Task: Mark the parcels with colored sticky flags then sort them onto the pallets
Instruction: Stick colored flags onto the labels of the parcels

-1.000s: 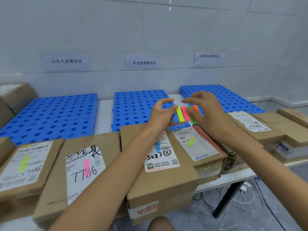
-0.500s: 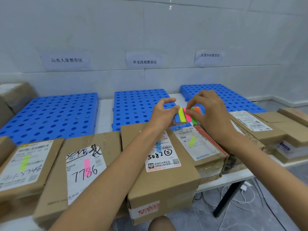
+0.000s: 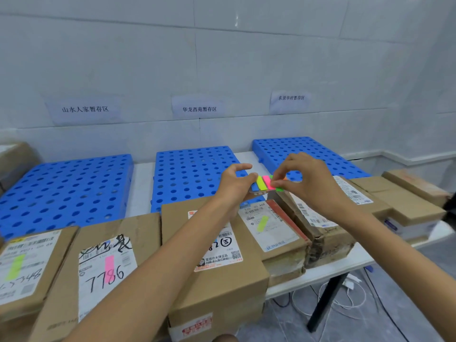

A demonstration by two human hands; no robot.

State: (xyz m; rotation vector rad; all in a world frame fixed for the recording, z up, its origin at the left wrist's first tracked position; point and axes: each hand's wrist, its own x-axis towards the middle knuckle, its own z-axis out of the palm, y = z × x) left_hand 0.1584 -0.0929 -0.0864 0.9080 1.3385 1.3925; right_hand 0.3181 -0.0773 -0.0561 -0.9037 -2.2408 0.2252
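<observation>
the left hand [image 3: 233, 186] grips a pad of sticky flags [image 3: 262, 183] by its left end, with thumb and fingers curled around it. the pad is held in the air, over the far edge of the parcels and just near of the middle pallet [image 3: 192, 174]. the right hand [image 3: 312, 181] pinches one flag on the right part of the pad between thumb and first finger; which colour it takes i cannot tell. along the near side of the white table [image 3: 357, 257] lie the parcels: the left parcel [image 3: 37, 248] with a green flag, the 7786 parcel [image 3: 106, 243] with a pink flag, the large parcel [image 3: 222, 275] under the left forearm, the small parcel [image 3: 274, 233] with a yellow-green flag, and the torn parcel [image 3: 325, 233] under the right wrist. the left pallet [image 3: 66, 188] and the right pallet [image 3: 303, 150] lie at the far side.
</observation>
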